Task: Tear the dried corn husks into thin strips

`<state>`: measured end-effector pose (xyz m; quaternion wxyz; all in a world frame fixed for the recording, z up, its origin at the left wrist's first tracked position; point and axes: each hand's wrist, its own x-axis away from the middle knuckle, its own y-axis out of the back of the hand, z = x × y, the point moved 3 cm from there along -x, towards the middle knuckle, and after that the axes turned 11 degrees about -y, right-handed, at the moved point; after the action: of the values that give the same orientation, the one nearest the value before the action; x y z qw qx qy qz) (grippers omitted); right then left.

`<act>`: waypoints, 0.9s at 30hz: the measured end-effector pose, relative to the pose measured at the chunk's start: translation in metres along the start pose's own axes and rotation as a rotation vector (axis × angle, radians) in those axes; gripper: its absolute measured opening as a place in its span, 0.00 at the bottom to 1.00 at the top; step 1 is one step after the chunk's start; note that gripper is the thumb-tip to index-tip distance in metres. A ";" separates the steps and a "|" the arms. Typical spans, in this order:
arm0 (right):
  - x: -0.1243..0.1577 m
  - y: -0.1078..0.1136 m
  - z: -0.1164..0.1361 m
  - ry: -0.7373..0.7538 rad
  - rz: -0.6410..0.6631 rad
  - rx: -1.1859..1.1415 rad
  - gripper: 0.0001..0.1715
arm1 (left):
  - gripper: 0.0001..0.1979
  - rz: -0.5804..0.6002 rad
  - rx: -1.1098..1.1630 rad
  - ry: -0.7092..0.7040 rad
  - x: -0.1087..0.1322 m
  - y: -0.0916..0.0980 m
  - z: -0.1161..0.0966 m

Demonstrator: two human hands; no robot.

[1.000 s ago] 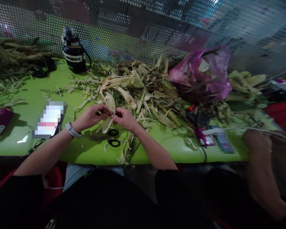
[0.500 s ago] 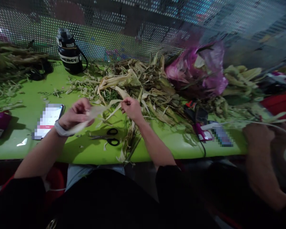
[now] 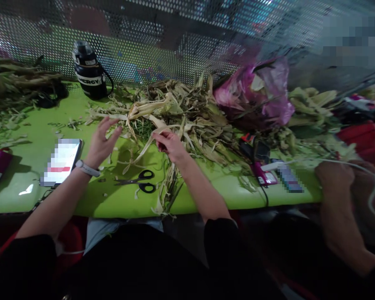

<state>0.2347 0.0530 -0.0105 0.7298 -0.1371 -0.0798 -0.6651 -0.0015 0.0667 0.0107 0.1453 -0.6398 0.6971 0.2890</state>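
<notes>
My left hand (image 3: 103,141) is raised over the green table with its fingers spread, and nothing is in it. A pale husk strip (image 3: 108,116) lies just beyond its fingertips. My right hand (image 3: 171,146) pinches a long, dry corn husk strip (image 3: 146,149), which trails down to the left and ends in a knotted or tangled bit. Below the two hands lie black-handled scissors (image 3: 142,181), with the blades pointing left. Behind my right hand spreads a heap of dry corn husks (image 3: 206,129). More husk pieces (image 3: 169,189) hang toward the near edge beneath my right forearm.
A black bottle (image 3: 92,77) stands at the back left, and a phone (image 3: 61,162) lies on the green table (image 3: 90,200). Farther right are a pink plastic bag (image 3: 253,98), a power bank-like purple box (image 3: 265,175), another phone (image 3: 290,178) and another person's hand (image 3: 334,177).
My left hand has let go of the pale husk piece, opened its fingers and drawn back slightly left. My right hand still pinches its strip and has shifted slightly.
</notes>
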 end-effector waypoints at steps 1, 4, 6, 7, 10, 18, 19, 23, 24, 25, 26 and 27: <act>0.004 -0.008 -0.002 -0.019 0.023 0.006 0.26 | 0.15 0.021 -0.068 -0.010 0.006 -0.007 -0.005; 0.013 -0.027 -0.008 -0.048 0.062 -0.011 0.26 | 0.17 0.329 0.105 0.133 0.026 -0.035 -0.016; 0.015 -0.033 -0.011 -0.052 0.066 -0.056 0.27 | 0.19 0.406 0.196 0.246 0.035 -0.044 -0.018; 0.015 -0.034 -0.012 -0.049 0.051 -0.087 0.28 | 0.19 0.436 0.220 0.271 0.037 -0.046 -0.019; 0.009 -0.022 -0.010 0.006 -0.072 -0.187 0.25 | 0.17 0.513 0.262 0.273 0.036 -0.046 -0.021; 0.004 0.018 0.012 0.165 -0.223 -0.200 0.22 | 0.12 0.677 0.436 0.364 0.021 -0.028 -0.020; 0.007 0.014 0.012 0.168 -0.218 -0.165 0.22 | 0.12 0.660 0.439 0.374 0.020 -0.026 -0.020; 0.021 -0.009 0.007 0.213 -0.153 -0.033 0.23 | 0.21 0.610 0.399 0.366 0.021 -0.026 -0.020; 0.023 -0.012 0.006 0.242 -0.150 -0.014 0.23 | 0.23 0.619 0.377 0.341 0.021 -0.026 -0.021; 0.025 -0.013 0.006 0.273 -0.162 0.004 0.23 | 0.24 0.632 0.346 0.308 0.021 -0.026 -0.022; 0.025 -0.011 0.007 0.306 -0.193 0.019 0.22 | 0.25 0.644 0.302 0.270 0.021 -0.025 -0.023; 0.025 -0.009 0.008 0.336 -0.238 0.031 0.22 | 0.25 0.650 0.241 0.228 0.020 -0.023 -0.024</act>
<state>0.2293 0.0316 0.0056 0.6512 -0.0029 0.0173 -0.7587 0.0226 0.0362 0.0137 0.0419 -0.3913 0.9048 0.1627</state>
